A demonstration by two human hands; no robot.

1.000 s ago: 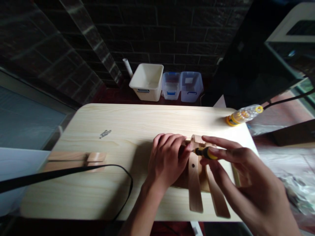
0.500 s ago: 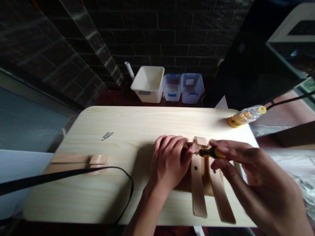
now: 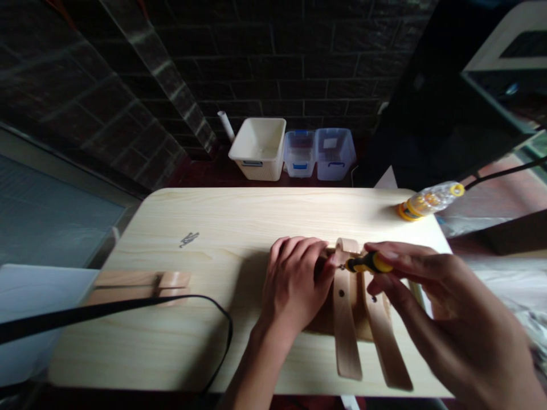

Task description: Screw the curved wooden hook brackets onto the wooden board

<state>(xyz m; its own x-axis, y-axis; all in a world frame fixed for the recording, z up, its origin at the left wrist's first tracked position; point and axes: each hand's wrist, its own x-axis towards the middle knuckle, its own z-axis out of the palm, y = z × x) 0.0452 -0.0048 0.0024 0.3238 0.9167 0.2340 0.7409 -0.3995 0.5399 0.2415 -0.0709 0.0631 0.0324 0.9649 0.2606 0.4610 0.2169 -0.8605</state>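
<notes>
A yellow-and-black screwdriver (image 3: 370, 262) is pinched between the thumb and fingers of my right hand (image 3: 444, 307). Its tip points left at a small screw (image 3: 342, 267) on a curved wooden strip (image 3: 347, 330). My left hand (image 3: 294, 279) is curled over the left side of the wooden assembly, its thumb close to the screw; the fingertips are partly hidden. A second wooden strip (image 3: 387, 341) lies to the right, under my right hand. Dark screw holes or heads show on both strips. A brown board (image 3: 320, 323) sits beneath them.
Several loose screws (image 3: 188, 240) lie left on the table (image 3: 239, 216). Nearer stand more wooden pieces (image 3: 141, 282), crossed by a black strap (image 3: 106, 309). A clear-and-yellow bottle-like object (image 3: 429, 200) is at the back right corner. Bins (image 3: 256, 165) stand beyond the table.
The whole view has shifted very slightly. Both hands keep their places on the wooden assembly, and the screwdriver handle looks slightly turned.
</notes>
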